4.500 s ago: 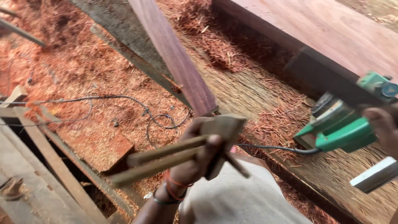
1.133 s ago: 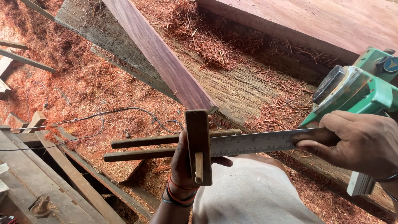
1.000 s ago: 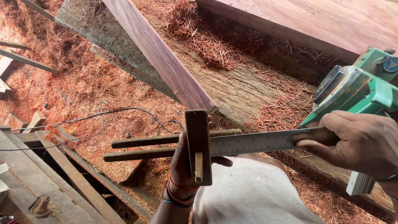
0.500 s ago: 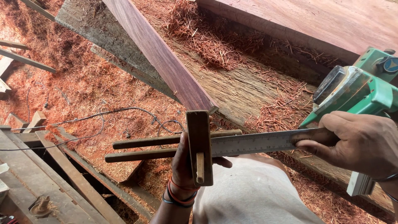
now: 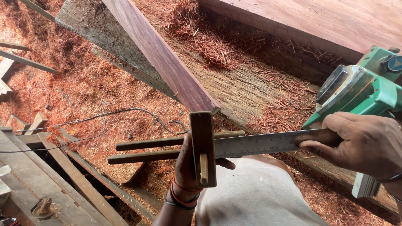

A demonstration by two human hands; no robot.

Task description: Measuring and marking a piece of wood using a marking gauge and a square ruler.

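Now your left hand (image 5: 186, 165) grips the gauge (image 5: 202, 148) by its upright block (stems running left), while your right hand (image 5: 362, 144) pinches the ruler (image 5: 259, 144). Ruler lies level along the stems, its left end butting the block, between your hands.

Worn matt wooden gauge (image 5: 202, 148), shiny metal ruler (image 5: 255, 144) (finely graduated).

In my left hand (image 5: 187, 164) I hold a wooden marking gauge (image 5: 202, 148): an upright block with a small peg in its face and two long stems running out level to the left. My right hand (image 5: 363, 143) lays a steel ruler (image 5: 255, 144) flat against the block, along its stems.
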